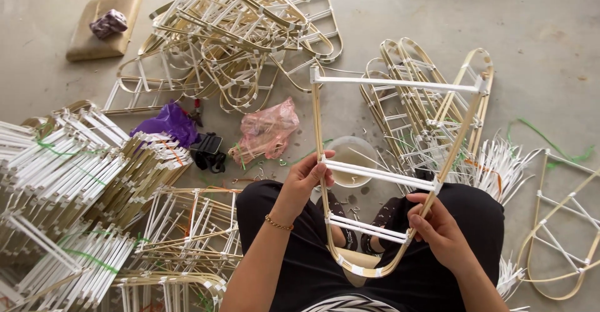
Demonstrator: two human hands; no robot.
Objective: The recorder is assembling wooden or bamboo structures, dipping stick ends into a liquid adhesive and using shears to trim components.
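Note:
I hold a U-shaped bamboo frame point(389, 85) with white crossbars upright over my lap. My left hand point(304, 181) grips its left side strip at mid-height, thumb on the middle crossbar. My right hand point(437, 227) grips the right side strip lower down, beside the lower white crossbars point(365, 226). The curved bottom of the frame rests between my knees, over black trousers.
A heap of similar frames point(237, 30) lies ahead on the concrete floor, more frames point(425, 99) to the right, bundled white-and-bamboo pieces point(69, 181) to the left. A white bowl point(350, 156), pink plastic bag point(269, 130), purple bag point(169, 123) and tan cushion point(103, 27) sit nearby.

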